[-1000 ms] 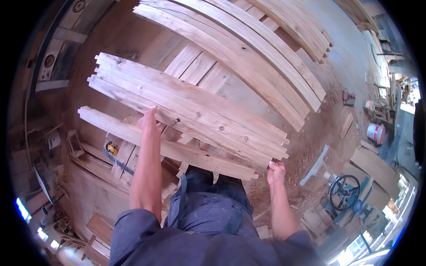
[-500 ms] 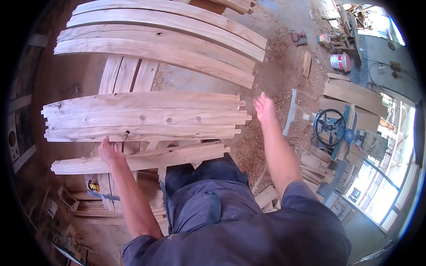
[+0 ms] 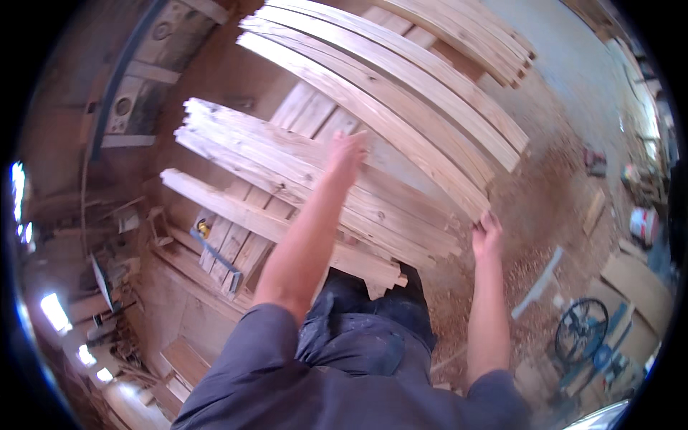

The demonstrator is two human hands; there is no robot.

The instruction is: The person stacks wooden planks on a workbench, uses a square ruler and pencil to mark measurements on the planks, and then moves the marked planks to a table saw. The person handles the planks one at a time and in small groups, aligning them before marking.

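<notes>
two hands at the front board of the far set

item: front board [image 3: 380,122], pale wood, nearest the person in the far set [image 3: 401,68]. we find it running slantwise from upper left to its right end beside the right hand.

item: right hand [image 3: 487,233], at that end. we note fingers curled against the board's tip; whether they close on it or only touch it, we cannot tell.

item: left hand [image 3: 347,154], raised over the rear edge of the near set [image 3: 287,161], its fingers pointing toward the front board. we see them close to that board's near edge; contact and grip we cannot tell.

item: near set, several boards side by side, notched at the ends, some knotted. we record the left forearm crossing above it.

item: single board [image 3: 236,208], apart from the near set on the person's side, passing under the left forearm.

item: cross planks [image 3: 304,107], lying beneath the sets and crosswise to them.

item: upper stack [image 3: 466,39], more boards beyond the far set.

item: yellow tape measure [image 3: 203,229] and metal square [image 3: 218,259], close together at the left.

item: at the right, we list a red tool [image 3: 595,162], an offcut [image 3: 593,212], a pale strip [image 3: 537,283], a bucket [image 3: 643,226] and a black handwheel [image 3: 582,330]; wood shavings [image 3: 548,183] cover the floor past the board ends.
</notes>
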